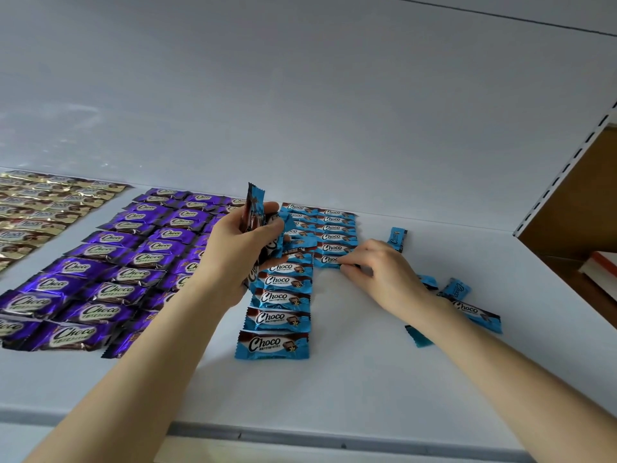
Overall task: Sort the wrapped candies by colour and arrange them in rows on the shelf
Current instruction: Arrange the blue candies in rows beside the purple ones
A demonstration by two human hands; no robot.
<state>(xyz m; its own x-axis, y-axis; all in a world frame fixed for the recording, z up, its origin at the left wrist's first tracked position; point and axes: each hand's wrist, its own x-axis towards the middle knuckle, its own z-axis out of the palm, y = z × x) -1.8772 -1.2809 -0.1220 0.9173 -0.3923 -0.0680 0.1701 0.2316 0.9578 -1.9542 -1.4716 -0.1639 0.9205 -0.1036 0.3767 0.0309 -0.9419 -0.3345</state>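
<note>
Bare left hand (240,248), bare right hand (384,272); forearms (494,359) unsleeved.

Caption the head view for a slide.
Left hand grips spare candies; right hand pinches a blue candy ending the short row.

The left forearm (150,362) comes in from 7 o'clock and reaches toward 1 o'clock, bare to the wrist. The left hand (233,259) is raised, palm turned to 3 o'clock, with fingers and thumb curled round a bunch of blue candies (255,208). The right forearm (500,362) comes in from 4 o'clock and points toward 10 o'clock. The right hand (384,272) lies low, knuckles up, its thumb and forefinger pinching the end of a single blue candy (329,260) at its 9 o'clock side.
</note>
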